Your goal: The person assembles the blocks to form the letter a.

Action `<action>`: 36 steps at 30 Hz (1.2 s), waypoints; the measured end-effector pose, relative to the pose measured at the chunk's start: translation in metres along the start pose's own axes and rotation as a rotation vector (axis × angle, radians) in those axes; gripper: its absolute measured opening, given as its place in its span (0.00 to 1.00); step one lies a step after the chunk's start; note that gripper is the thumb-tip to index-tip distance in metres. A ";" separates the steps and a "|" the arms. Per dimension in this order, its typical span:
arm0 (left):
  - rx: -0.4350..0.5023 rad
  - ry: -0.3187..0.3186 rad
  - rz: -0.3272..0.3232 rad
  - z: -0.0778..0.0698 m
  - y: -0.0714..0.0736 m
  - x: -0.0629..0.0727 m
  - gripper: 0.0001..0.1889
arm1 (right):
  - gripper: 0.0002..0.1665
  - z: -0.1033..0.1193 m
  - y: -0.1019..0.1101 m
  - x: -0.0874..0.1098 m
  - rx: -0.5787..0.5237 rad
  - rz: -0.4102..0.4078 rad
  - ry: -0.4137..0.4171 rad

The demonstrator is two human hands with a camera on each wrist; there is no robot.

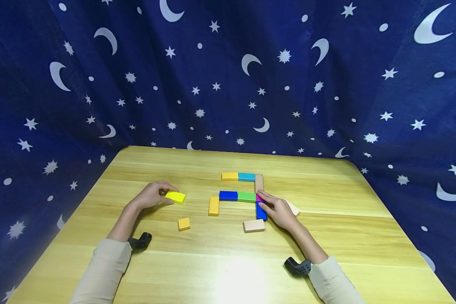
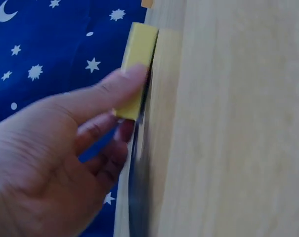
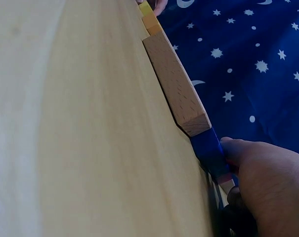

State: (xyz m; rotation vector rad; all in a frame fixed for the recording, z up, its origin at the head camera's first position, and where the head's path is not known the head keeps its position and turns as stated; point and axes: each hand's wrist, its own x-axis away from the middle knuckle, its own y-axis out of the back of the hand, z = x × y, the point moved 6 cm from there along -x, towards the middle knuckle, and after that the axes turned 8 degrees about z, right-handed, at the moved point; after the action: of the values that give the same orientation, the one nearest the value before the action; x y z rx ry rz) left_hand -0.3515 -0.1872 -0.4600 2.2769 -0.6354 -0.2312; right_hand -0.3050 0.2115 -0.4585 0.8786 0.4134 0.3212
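My left hand (image 1: 156, 195) pinches a bright yellow block (image 1: 176, 197) between thumb and fingers at the left of the table. In the left wrist view the thumb lies across the yellow block (image 2: 139, 49). My right hand (image 1: 281, 212) has its thumb and fingertips around a magenta block (image 1: 259, 197), mostly hidden by them. The magenta block sits between a plain wooden block (image 1: 259, 183) and a blue block (image 1: 261, 212), at the right end of a row with a green block (image 1: 247, 197) and another blue block (image 1: 228, 196).
An orange block (image 1: 229, 176) and a light blue block (image 1: 246, 177) form the far row. Nearer lie an upright-lying orange block (image 1: 213, 206), a small orange block (image 1: 184, 224) and a plain wooden block (image 1: 254, 226). Another wooden block (image 1: 291, 207) is partly behind my right hand.
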 end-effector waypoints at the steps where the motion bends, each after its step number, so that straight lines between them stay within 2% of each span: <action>1: -0.003 0.000 -0.002 -0.003 0.000 0.000 0.20 | 0.25 0.000 0.000 0.000 0.001 -0.001 0.002; 4: -0.004 -0.026 -0.005 -0.020 0.000 -0.001 0.20 | 0.25 0.002 0.000 0.000 0.002 -0.010 0.015; 7: 0.001 -0.105 0.034 -0.048 -0.009 -0.005 0.19 | 0.25 0.002 0.000 0.000 0.000 -0.024 0.021; 12: -0.033 -0.260 0.175 -0.094 -0.043 -0.010 0.18 | 0.24 0.001 0.000 0.000 0.002 -0.034 0.033; 16: -0.091 -0.306 0.259 -0.115 -0.072 -0.009 0.18 | 0.24 0.001 0.000 -0.001 -0.004 -0.038 0.040; 20: -0.180 -0.322 0.284 -0.125 -0.088 -0.008 0.18 | 0.24 0.003 0.001 0.000 -0.006 -0.030 0.030; 24: -0.213 -0.351 0.289 -0.130 -0.095 -0.007 0.17 | 0.24 0.005 0.002 0.000 -0.006 -0.022 0.019; 31: -0.185 -0.336 0.314 -0.126 -0.103 -0.003 0.18 | 0.24 0.005 0.002 0.000 -0.008 -0.018 0.017; 36: -0.141 -0.310 0.293 -0.120 -0.100 0.000 0.20 | 0.24 0.004 0.001 -0.001 -0.007 -0.022 0.017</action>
State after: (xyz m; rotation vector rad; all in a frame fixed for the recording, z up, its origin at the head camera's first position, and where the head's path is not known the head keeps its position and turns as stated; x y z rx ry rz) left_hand -0.2729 -0.0531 -0.4460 1.9993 -1.0671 -0.4745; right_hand -0.3036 0.2092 -0.4549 0.8648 0.4377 0.3101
